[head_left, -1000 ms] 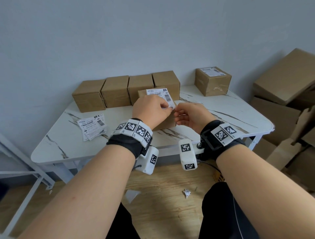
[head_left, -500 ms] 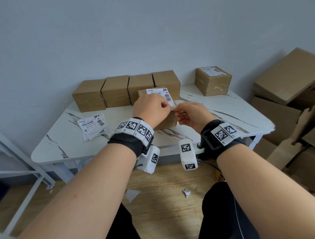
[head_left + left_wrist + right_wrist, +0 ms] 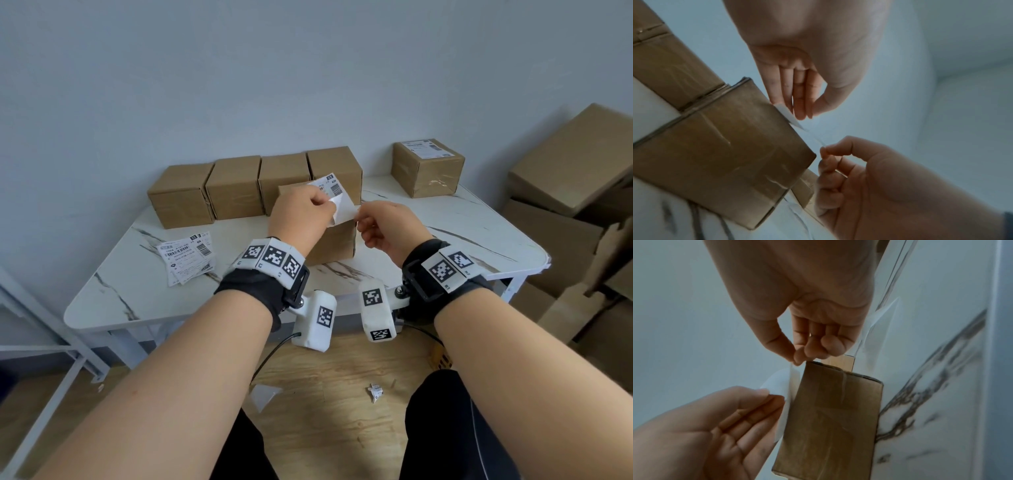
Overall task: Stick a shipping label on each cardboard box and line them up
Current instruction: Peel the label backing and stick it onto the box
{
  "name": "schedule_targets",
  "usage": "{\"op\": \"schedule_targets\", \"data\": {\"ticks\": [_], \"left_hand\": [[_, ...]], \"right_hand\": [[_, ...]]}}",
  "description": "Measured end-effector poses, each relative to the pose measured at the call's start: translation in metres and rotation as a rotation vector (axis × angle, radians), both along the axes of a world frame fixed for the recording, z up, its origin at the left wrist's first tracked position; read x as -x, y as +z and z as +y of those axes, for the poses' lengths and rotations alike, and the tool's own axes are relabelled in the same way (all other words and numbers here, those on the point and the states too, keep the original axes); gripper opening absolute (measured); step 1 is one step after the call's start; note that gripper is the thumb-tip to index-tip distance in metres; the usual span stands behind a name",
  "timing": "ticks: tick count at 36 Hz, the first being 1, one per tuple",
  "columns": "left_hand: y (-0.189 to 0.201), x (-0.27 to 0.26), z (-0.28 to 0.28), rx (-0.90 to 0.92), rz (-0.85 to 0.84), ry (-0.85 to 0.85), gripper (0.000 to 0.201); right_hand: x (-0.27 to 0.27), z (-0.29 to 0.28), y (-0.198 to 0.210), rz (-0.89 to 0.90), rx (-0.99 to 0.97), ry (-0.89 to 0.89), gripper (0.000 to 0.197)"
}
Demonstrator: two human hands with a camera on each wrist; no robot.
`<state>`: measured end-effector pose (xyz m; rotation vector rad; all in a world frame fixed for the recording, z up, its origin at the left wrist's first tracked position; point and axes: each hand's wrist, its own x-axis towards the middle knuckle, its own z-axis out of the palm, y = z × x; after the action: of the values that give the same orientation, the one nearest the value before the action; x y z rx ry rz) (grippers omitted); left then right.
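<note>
A brown cardboard box (image 3: 334, 243) stands on the white marble table (image 3: 479, 240), in front of a row of several unlabelled boxes (image 3: 234, 186). Above it my left hand (image 3: 329, 205) pinches a printed shipping label (image 3: 330, 185). My right hand (image 3: 359, 222) pinches the corner of the white backing sheet (image 3: 342, 209), which is partly peeled away from the label. In the left wrist view the thin sheet (image 3: 791, 116) runs between both hands beside the box (image 3: 725, 146). The right wrist view shows the sheet (image 3: 785, 394) hanging alongside the box (image 3: 832, 418).
A box bearing a label (image 3: 428, 168) stands at the table's back right. Loose labels (image 3: 186, 257) lie on the left part of the table. Large flattened cartons (image 3: 565, 205) pile up to the right. Paper scraps (image 3: 374, 392) lie on the wooden floor.
My hands have drawn apart and lifted slightly. The backing has peeled further from the label, which now stands tilted above the box.
</note>
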<state>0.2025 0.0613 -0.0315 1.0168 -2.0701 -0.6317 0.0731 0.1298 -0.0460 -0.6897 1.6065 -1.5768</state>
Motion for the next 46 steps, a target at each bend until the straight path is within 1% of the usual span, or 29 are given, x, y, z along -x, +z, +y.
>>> {"op": "schedule_targets", "data": {"ticks": [2, 5, 7, 8, 12, 14, 18, 22, 27, 32, 36, 39, 43, 46], "left_hand": [[0.002, 0.000, 0.000, -0.038, 0.072, 0.009, 0.016], [0.003, 0.001, 0.000, -0.039, 0.106, 0.003, 0.015], [0.003, 0.002, 0.001, -0.026, 0.103, -0.008, 0.015], [0.003, 0.003, 0.002, -0.025, 0.106, -0.020, 0.015], [0.002, 0.006, 0.004, -0.044, 0.103, -0.045, 0.015], [0.003, 0.008, 0.004, -0.055, 0.116, -0.034, 0.013], [0.005, 0.010, 0.003, -0.088, 0.199, -0.003, 0.012], [0.009, 0.012, 0.003, -0.062, 0.243, 0.045, 0.011], [0.010, 0.018, 0.001, -0.079, 0.281, 0.102, 0.009], [0.012, 0.021, -0.004, -0.068, 0.314, 0.163, 0.014], [0.012, 0.022, -0.008, -0.055, 0.315, 0.191, 0.013], [0.010, 0.022, -0.012, -0.042, 0.325, 0.205, 0.011], [0.008, 0.021, -0.016, -0.023, 0.324, 0.232, 0.011], [0.006, 0.021, -0.018, 0.002, 0.319, 0.227, 0.009]], "right_hand": [[0.001, -0.001, 0.002, -0.007, 0.002, -0.009, 0.013], [0.002, -0.001, 0.002, 0.022, 0.032, 0.026, 0.008], [0.003, -0.002, 0.002, 0.062, 0.046, 0.039, 0.020], [0.004, -0.002, 0.003, 0.081, 0.056, 0.037, 0.023], [0.005, -0.002, 0.003, 0.199, 0.101, 0.026, 0.015], [0.005, -0.001, 0.004, 0.225, 0.110, 0.005, 0.017], [0.011, -0.001, 0.007, 0.223, 0.108, -0.075, 0.021], [0.019, 0.000, 0.007, 0.201, 0.112, -0.146, 0.014], [0.031, -0.001, 0.006, 0.176, 0.049, -0.206, 0.015], [0.048, -0.003, -0.002, 0.093, -0.073, -0.287, 0.016], [0.061, 0.000, -0.011, 0.076, -0.162, -0.303, 0.024], [0.070, 0.001, -0.018, 0.096, -0.221, -0.336, 0.027], [0.077, 0.003, -0.025, 0.118, -0.284, -0.390, 0.022], [0.079, 0.002, -0.029, 0.128, -0.319, -0.397, 0.021]]}}
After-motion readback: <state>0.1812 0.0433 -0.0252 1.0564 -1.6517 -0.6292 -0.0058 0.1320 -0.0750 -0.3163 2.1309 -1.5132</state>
